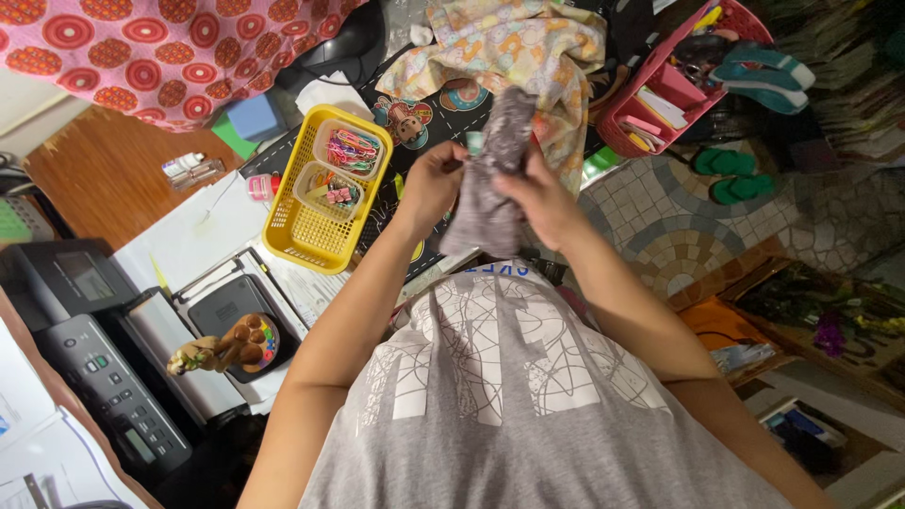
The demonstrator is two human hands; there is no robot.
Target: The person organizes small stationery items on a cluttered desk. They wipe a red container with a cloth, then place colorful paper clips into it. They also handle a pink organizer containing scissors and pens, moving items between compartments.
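Both my hands hold up a small grey patterned piece of cloth (492,179) in front of my chest. My left hand (431,181) pinches its left edge near the top. My right hand (539,196) grips its right side, with the cloth hanging down between the two hands. Just beyond the cloth lies a crumpled pastel printed fabric (514,52) on a dark mat with cartoon figures (424,118).
A yellow basket (306,231) with two clear tubs of coloured clips sits to the left. A pink basket (660,90) with stationery is at the upper right. A black printer (90,358), a small brown figurine (226,347), papers and a red-patterned cloth (160,47) fill the left side.
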